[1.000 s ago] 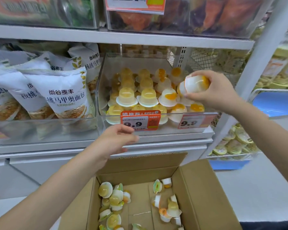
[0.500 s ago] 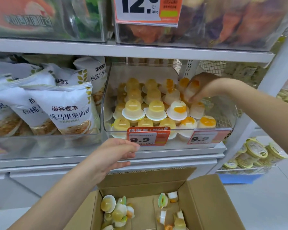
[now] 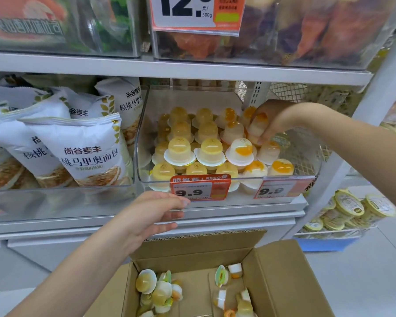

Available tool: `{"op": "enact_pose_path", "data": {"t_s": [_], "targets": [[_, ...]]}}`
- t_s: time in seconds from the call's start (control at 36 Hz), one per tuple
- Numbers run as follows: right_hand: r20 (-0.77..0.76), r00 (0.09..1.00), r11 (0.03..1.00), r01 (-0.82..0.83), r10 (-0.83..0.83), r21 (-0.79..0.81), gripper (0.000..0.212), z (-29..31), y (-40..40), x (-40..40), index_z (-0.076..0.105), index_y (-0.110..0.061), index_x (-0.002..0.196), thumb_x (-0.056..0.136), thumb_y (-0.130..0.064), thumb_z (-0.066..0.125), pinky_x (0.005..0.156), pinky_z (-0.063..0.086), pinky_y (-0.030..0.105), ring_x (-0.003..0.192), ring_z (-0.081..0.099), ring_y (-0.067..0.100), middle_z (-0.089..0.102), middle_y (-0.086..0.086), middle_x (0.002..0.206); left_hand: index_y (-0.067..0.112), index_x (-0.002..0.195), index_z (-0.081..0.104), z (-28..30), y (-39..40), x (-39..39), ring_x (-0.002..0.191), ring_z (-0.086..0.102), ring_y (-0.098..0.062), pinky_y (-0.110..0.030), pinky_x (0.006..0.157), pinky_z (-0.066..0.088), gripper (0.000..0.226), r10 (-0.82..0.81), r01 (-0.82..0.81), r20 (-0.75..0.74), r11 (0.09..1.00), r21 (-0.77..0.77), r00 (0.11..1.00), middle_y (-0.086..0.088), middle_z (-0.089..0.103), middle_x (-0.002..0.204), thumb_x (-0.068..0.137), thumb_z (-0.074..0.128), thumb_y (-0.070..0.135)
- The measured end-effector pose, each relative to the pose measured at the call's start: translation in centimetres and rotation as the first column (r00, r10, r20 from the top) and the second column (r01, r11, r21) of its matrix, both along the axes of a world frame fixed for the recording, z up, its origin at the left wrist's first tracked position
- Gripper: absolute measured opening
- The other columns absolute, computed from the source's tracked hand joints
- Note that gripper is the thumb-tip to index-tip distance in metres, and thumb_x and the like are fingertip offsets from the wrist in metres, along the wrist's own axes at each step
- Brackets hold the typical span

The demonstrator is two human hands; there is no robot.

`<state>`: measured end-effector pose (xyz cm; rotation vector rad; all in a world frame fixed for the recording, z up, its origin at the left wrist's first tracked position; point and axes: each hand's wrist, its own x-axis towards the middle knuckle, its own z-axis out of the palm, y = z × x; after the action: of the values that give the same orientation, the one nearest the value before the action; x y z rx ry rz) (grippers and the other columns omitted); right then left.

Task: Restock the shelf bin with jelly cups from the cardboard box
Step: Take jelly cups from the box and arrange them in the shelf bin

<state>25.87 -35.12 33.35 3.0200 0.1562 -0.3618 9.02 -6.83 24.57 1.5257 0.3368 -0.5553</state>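
A clear shelf bin (image 3: 306,156) holds several rows of upside-down jelly cups (image 3: 212,148), yellow on the left and white with orange fruit on the right. My right hand (image 3: 276,117) reaches into the bin's back right and grips a white-and-orange jelly cup (image 3: 256,128), set down among the others. My left hand (image 3: 151,213) hovers with fingers spread and nothing in it, just below the bin's front edge. Below stands the open cardboard box (image 3: 281,282) with several loose jelly cups (image 3: 160,291) on its floor.
White bread bags (image 3: 87,152) fill the bin to the left. Clear bins with dried snacks (image 3: 261,30) sit on the shelf above. Orange price tags (image 3: 200,187) hang on the jelly bin's front. A lower rack at right holds round lidded tubs (image 3: 350,205).
My right hand carried the jelly cup from above the bin's front right down into the back right row. The view tilted up and closer. My left hand has barely moved.
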Motion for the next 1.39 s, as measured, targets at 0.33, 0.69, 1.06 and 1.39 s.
{"op": "enact_pose_path", "data": {"t_s": [0.33,0.69,1.06,1.39], "targets": [[0.0,0.995,0.993,-0.097,0.097,-0.067,0.076,0.1,0.9,-0.5,0.051,-0.022,0.131,0.065,-0.034,0.085,0.092,0.048,0.035,0.109,0.054,0.026,0.056,0.003,0.123,0.007,0.099,0.072,0.0,-0.1,0.0,0.093,0.067,-0.019,-0.028,0.075,0.055,0.018,0.007,-0.007,0.001,1.0,-0.002,1.0,-0.01,0.071,0.104,0.082,0.07,0.014],[-0.042,0.993,0.988,-0.117,0.114,-0.096,0.075,-0.9,1.0,-0.6,0.047,-0.022,0.135,0.07,-0.025,0.083,0.083,0.045,0.029,0.109,0.052,0.025,0.054,0.004,0.124,0.006,0.096,0.073,0.0,-0.2,0.1,0.09,0.067,-0.018,-0.028,0.076,0.055,0.016,0.012,-0.012,-0.004,1.0,-0.015,1.0,-0.008,0.072,0.098,0.083,0.069,0.013],[0.021,0.997,0.997,-0.069,0.068,0.031,0.084,-1.1,0.3,-1.8,0.04,-0.029,0.135,0.065,-0.024,0.086,0.088,0.048,0.033,0.112,0.052,0.026,0.051,0.003,0.131,0.006,0.096,0.073,-0.3,-0.1,0.3,0.088,0.066,-0.017,-0.029,0.078,0.054,0.015,0.002,-0.002,0.006,1.0,0.008,1.0,-0.006,0.071,0.093,0.083,0.069,0.013],[0.355,0.931,0.897,-0.229,0.088,0.379,0.06,0.4,-1.2,-11.4,0.058,-0.019,0.119,0.066,-0.021,0.086,0.09,0.048,0.032,0.097,0.056,0.016,0.058,-0.008,0.106,0.018,0.094,0.061,-2.9,-0.7,-2.2,0.081,0.06,-0.014,-0.028,0.072,0.05,0.016,-0.236,0.121,0.279,0.919,0.374,0.931,0.0,0.064,0.09,0.082,0.069,0.01]]}}
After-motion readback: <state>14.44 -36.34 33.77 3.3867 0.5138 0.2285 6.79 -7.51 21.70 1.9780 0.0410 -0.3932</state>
